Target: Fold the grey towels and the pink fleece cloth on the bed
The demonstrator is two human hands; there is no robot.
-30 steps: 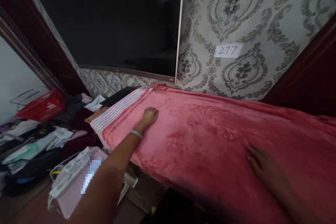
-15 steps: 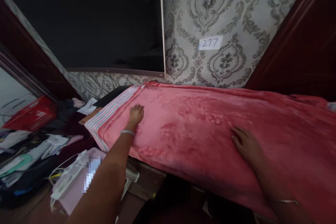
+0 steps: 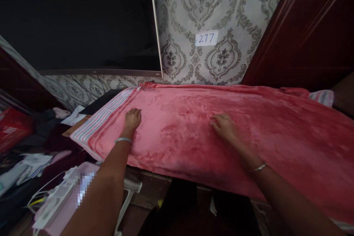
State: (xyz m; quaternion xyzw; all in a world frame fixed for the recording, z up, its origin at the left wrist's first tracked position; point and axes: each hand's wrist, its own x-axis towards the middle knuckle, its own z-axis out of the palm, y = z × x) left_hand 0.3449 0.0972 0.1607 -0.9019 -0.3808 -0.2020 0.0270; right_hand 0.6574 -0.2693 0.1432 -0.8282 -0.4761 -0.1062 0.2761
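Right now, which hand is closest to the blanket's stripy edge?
The left hand: near the striped edge, while the right hand is farther along the pink blanket.

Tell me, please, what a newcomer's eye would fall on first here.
Most likely the wide pink-red blanket across the middle, with the left hand on it and the right hand over it. Next, the large dark screen at upper left, and the white label reading 277 on the patterned wall.
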